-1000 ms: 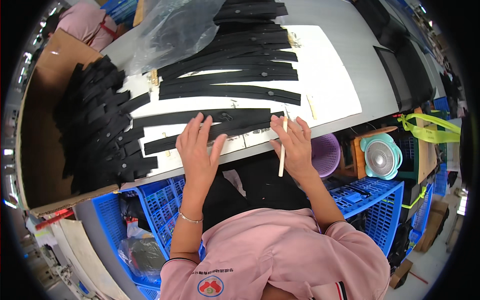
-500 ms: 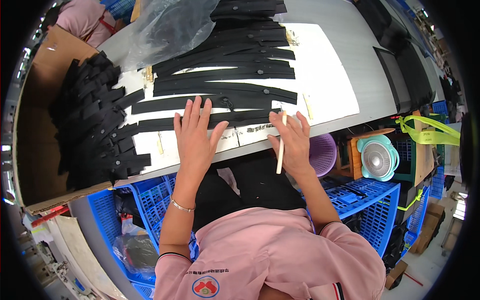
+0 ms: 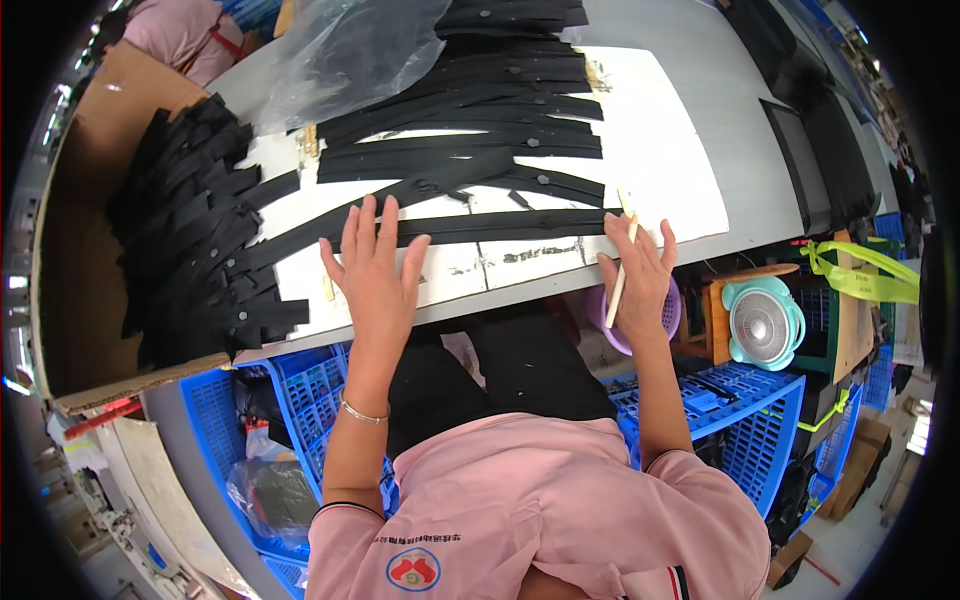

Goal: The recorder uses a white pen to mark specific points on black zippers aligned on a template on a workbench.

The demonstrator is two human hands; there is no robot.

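One black strip: mid-frame on the white board, flat, now straight between both hands.
Left hand: fingers spread, at strip's left.
Right hand: shifted rightward, pale stick held, fingertips at strip's right end.
Slanting strip: newly angled, above.

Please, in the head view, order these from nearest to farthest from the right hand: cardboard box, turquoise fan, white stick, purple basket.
1. White stick, held in the right hand.
2. Purple basket, partly behind the hand.
3. Turquoise fan, to the hand's right.
4. Cardboard box, far left.
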